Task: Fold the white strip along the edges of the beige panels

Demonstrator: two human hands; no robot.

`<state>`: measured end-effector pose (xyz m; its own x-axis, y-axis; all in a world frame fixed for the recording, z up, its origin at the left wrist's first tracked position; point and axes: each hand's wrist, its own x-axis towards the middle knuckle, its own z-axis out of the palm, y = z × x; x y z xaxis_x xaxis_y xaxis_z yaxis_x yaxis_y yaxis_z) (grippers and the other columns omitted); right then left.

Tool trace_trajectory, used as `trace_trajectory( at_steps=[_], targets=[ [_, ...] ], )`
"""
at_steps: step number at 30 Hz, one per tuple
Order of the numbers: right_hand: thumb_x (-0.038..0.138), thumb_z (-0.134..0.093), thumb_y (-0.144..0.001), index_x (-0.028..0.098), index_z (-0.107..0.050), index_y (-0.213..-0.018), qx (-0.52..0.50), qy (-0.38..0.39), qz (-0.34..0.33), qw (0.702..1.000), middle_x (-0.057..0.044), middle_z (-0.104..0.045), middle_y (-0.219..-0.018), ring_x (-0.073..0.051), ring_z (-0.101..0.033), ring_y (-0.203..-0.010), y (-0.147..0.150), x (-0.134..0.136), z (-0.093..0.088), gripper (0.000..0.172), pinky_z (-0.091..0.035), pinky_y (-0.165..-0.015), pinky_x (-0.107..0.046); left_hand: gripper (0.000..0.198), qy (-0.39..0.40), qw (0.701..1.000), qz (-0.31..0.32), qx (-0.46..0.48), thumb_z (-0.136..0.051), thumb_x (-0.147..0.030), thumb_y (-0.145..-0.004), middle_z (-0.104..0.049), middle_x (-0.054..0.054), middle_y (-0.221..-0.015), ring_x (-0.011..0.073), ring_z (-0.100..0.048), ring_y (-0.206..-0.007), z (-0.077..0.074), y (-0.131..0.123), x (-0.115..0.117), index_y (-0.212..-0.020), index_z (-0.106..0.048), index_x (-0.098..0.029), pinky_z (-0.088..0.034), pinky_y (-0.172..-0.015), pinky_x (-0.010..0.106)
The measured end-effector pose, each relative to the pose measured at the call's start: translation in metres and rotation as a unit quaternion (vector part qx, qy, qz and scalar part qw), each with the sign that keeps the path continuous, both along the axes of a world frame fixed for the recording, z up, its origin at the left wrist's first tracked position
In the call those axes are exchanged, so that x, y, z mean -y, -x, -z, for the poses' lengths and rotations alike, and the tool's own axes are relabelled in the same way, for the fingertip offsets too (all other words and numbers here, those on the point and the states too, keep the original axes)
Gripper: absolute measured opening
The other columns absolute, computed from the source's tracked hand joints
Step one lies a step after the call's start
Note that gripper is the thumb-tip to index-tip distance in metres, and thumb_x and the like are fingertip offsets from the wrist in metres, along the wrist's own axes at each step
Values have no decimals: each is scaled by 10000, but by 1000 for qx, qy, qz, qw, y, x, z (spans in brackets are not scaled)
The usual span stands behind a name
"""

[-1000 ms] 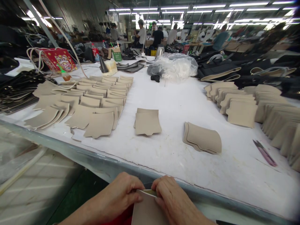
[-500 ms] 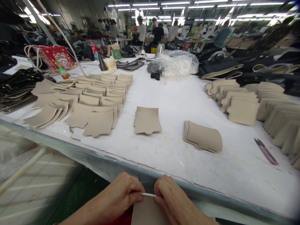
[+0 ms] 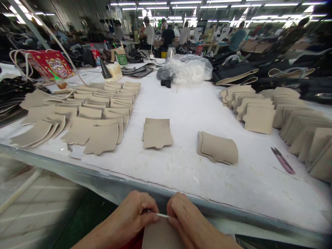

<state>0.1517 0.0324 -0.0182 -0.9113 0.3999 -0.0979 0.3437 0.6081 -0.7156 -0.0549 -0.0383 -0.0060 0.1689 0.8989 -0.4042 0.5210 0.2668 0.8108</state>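
Just off the table's front edge, a beige leather-like panel (image 3: 161,235) with a white top edge is held between my two hands. My left hand (image 3: 138,211) pinches its upper left corner, thumb against fingers. At the upper right corner, my right hand (image 3: 183,214) grips the same edge, fingers curled. The panel's lower part runs out of view. Beyond the hands, a pair of similar beige panels (image 3: 157,135) lies on the white table (image 3: 181,180), and another overlapping pair (image 3: 220,148) rests to its right.
Rows of beige panels (image 3: 101,138) cover the table's left side, and more stacks (image 3: 259,117) stand at right. Pink-handled thread snips (image 3: 283,161) lie near the right stacks. A clear plastic bag (image 3: 192,71) with white stuffing sits at the back. People work farther off.
The camera view has turned slightly right, so the table's things appear shifted left. Both hands keep their pinch on the panel's edge, with barely any change in their grip.
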Motion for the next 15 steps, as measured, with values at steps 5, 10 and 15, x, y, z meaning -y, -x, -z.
trace_trajectory(
  at_steps=[5, 10, 15],
  targets=[
    [51, -438, -894, 203, -437, -869, -10, 13, -1, 1000, -67, -571, -928, -213, -525, -844, -1, 1, -4, 155, -464, -752, -345, 171, -31, 998, 40, -30, -583, -194, -859, -647, -8, -793, 158, -579, -804, -6, -11, -4, -827, -748, -223, -364, -703, 235],
    [26, -552, -833, 210, -467, -890, 11, 69, 60, 996, -26, -571, -934, -193, -527, -879, -8, -2, -14, 211, -446, -796, -322, 189, -91, 994, 56, -32, -552, -172, -900, -614, -2, -767, 150, -560, -785, -1, -16, -1, -773, -690, -188, -345, -676, 234],
    [73, -630, -872, 200, -559, -958, 47, 71, 48, 995, -23, -607, -1007, -198, -541, -982, -11, -6, -22, 168, -378, -951, -363, 189, -159, 986, 56, -11, -539, -203, -926, -588, -1, -741, 143, -533, -750, 8, -13, 3, -776, -653, -177, -314, -650, 240]
  ],
)
